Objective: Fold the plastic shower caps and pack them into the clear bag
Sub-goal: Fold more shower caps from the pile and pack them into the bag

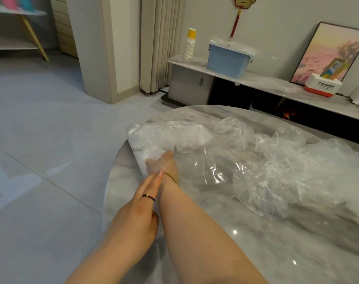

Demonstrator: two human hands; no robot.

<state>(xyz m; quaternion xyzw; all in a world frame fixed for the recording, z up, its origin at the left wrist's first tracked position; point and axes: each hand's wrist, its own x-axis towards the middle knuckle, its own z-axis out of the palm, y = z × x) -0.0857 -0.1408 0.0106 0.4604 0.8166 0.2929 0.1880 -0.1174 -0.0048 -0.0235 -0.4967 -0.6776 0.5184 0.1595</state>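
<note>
Right hand [161,160] wrist-deep inside clear bag [205,160], against folded caps [170,138], grip unclear through plastic, left hand [143,201] straight-fingered against right wrist, loose shower caps [287,160] heaped right

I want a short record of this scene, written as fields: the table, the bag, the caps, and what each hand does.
table: round grey marble table
bag: clear bag lying near the table's left edge, mouth toward the person
packed: white folded caps fill its far end
loose: heap of shower caps, right of the bag
right hand: inside the bag against the folded caps; grip unclear through the plastic
left hand: fingers straight, beside the right wrist at the bag's mouth
</note>
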